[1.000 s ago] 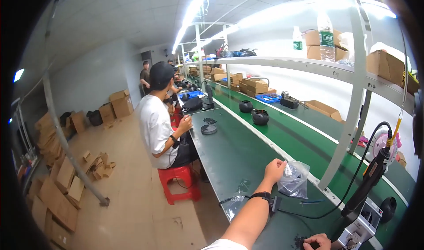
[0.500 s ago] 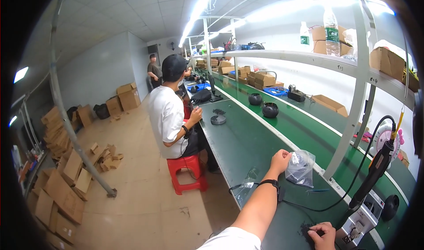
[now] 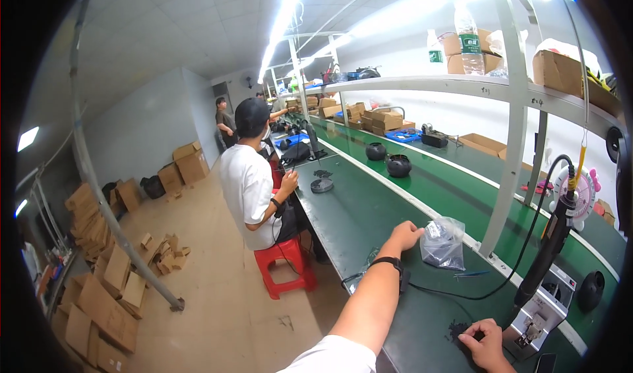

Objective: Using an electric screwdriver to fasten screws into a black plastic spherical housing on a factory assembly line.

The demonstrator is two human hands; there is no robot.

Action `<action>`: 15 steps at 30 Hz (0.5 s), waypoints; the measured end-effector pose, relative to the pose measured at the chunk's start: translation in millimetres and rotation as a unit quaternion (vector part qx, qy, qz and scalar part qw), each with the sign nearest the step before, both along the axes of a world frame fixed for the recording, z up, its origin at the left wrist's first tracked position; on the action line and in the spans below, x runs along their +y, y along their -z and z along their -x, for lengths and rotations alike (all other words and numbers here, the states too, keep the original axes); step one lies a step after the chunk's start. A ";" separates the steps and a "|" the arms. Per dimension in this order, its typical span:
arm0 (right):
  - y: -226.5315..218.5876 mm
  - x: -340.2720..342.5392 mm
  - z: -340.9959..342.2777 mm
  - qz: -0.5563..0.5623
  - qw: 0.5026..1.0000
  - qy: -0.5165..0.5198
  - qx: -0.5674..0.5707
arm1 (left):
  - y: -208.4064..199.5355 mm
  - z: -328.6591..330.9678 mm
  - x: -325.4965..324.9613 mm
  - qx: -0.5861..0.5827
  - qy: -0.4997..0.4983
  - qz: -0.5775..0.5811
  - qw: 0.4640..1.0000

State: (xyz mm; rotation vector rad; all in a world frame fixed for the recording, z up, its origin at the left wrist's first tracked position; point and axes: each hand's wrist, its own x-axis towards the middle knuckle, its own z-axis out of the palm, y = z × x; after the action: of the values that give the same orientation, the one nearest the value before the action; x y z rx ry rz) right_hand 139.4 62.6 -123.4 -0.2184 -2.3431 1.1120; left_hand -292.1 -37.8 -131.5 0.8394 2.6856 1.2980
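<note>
My left hand (image 3: 403, 236) reaches far out over the green workbench, its fingers drawn together at the upper left edge of a clear plastic bag (image 3: 444, 243). The bag stands partly crumpled, with dark contents low inside. Close to the front, my right hand (image 3: 484, 344) has thumb and fingers pinched beside a loose heap of tiny black parts (image 3: 456, 330). Whatever sits between those fingertips is too small to make out. Just right of this hand stands a silver boxy device (image 3: 537, 323), and a black electric screwdriver (image 3: 548, 251) hangs above it.
A thin tool (image 3: 472, 274) and a black cable (image 3: 455, 296) lie near the bag. Round black housings (image 3: 399, 165) sit on the green conveyor (image 3: 435, 188). A co-worker in white (image 3: 244, 195) sits on a red stool (image 3: 285, 271). A metal post (image 3: 508, 175) rises by the bench.
The whole view has shifted slightly. My left hand stays by the plastic bag and my right hand by the black heap. The seated co-worker's head has turned a little.
</note>
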 end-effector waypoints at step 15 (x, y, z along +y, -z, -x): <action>-4.3 -2.4 2.8 -0.030 0.999 -0.014 -0.004 | -2.5 -34.9 -71.9 0.089 -0.105 0.277 0.951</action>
State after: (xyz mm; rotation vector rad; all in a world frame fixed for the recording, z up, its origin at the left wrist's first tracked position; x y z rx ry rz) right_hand 136.6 60.2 -119.1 -0.1696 -2.3904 1.0530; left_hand -257.2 -109.7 -129.1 0.6320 3.0988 0.4344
